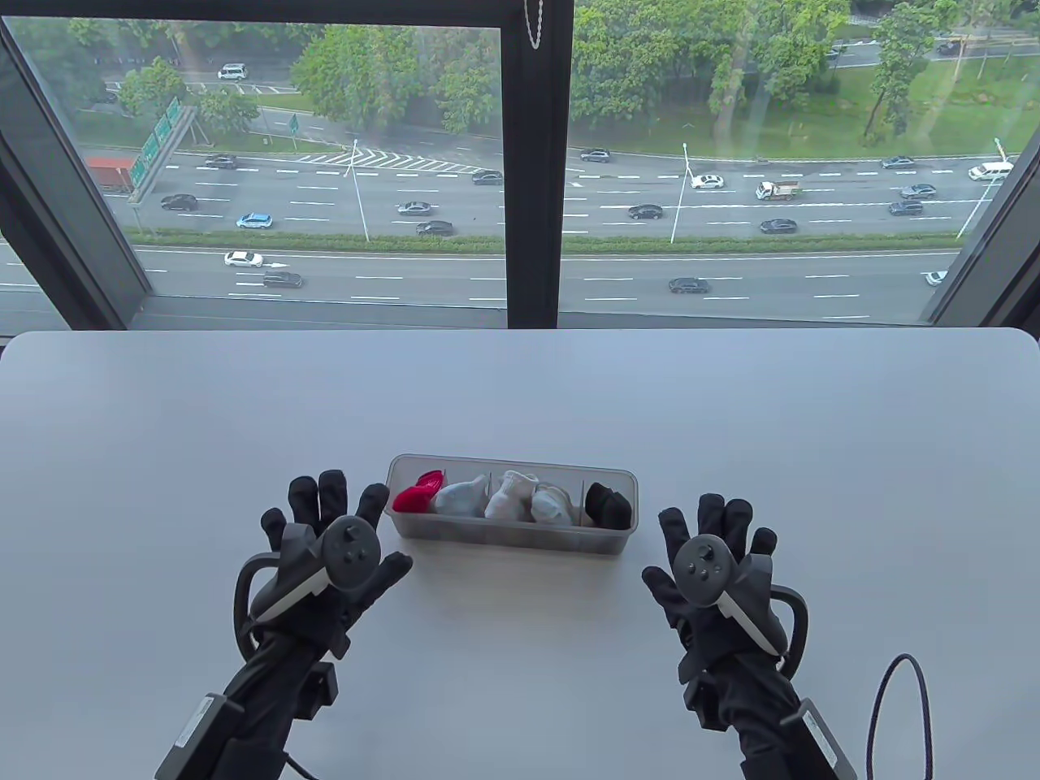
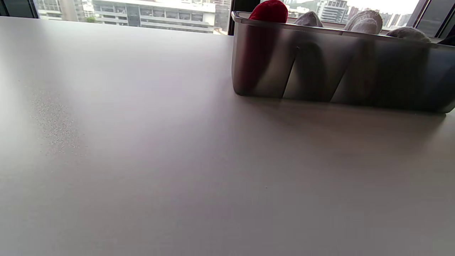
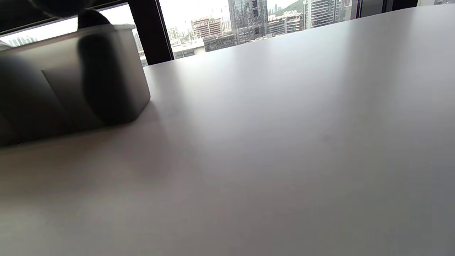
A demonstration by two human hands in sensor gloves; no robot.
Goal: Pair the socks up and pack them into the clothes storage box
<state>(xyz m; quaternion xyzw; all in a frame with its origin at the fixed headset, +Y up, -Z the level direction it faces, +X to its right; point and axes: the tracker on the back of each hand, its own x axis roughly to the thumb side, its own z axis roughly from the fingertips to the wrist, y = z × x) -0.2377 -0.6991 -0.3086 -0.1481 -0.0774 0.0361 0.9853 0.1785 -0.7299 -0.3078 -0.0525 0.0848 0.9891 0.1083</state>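
A translucent grey storage box (image 1: 512, 540) stands in the middle of the white table (image 1: 520, 390). In its compartments, from left to right, sit a red sock bundle (image 1: 418, 493), a grey one (image 1: 461, 497), a white one (image 1: 510, 496), a beige one (image 1: 550, 504) and a black one (image 1: 608, 505). My left hand (image 1: 329, 528) lies flat just left of the box, fingers spread, holding nothing. My right hand (image 1: 711, 540) lies flat to the box's right, also spread and empty. The left wrist view shows the box (image 2: 341, 67) with the red bundle (image 2: 269, 11) above its rim; the box's right end (image 3: 71, 78) appears in the right wrist view.
A window frame (image 1: 536, 162) rises just behind the table's far edge. A black cable loop (image 1: 898, 715) lies near the front right corner.
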